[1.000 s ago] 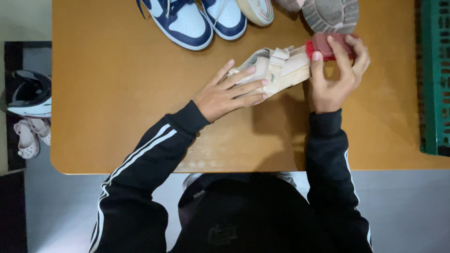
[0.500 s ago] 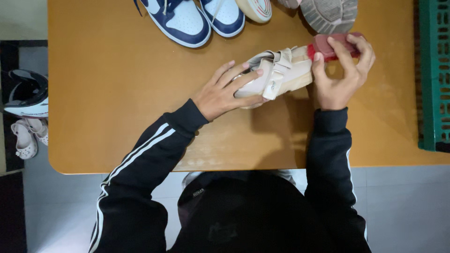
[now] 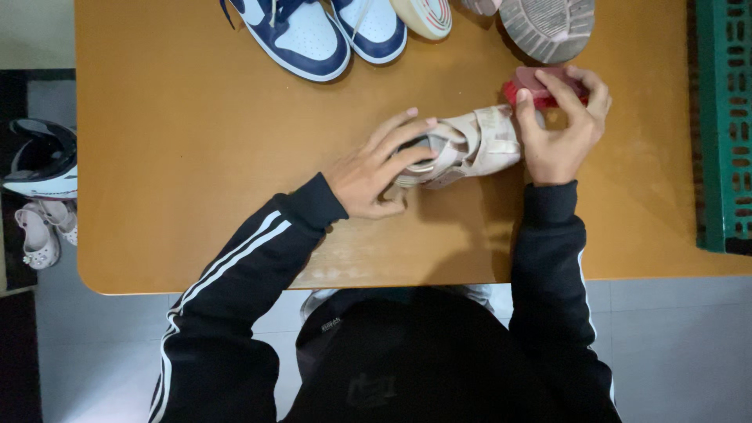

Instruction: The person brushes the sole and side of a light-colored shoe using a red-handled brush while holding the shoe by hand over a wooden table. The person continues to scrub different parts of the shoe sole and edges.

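A cream strapped sandal [image 3: 478,145] lies on the orange-brown table [image 3: 196,157], straps facing up. My left hand [image 3: 376,168] grips its left end, fingers spread over the straps. My right hand [image 3: 560,129] holds a red brush [image 3: 540,84] against the sandal's right end.
A pair of navy-and-white sneakers [image 3: 313,31], a cream shoe sole [image 3: 423,16] and a grey-pink shoe sole [image 3: 548,27] line the table's far edge. A green crate [image 3: 724,117] stands at the right. On the floor at left are a helmet [image 3: 39,160] and small pink shoes [image 3: 35,235].
The sandal has been rolled from lying on its side to straps up, and my left hand shifted its grip. The brush stayed at the sandal's right end.
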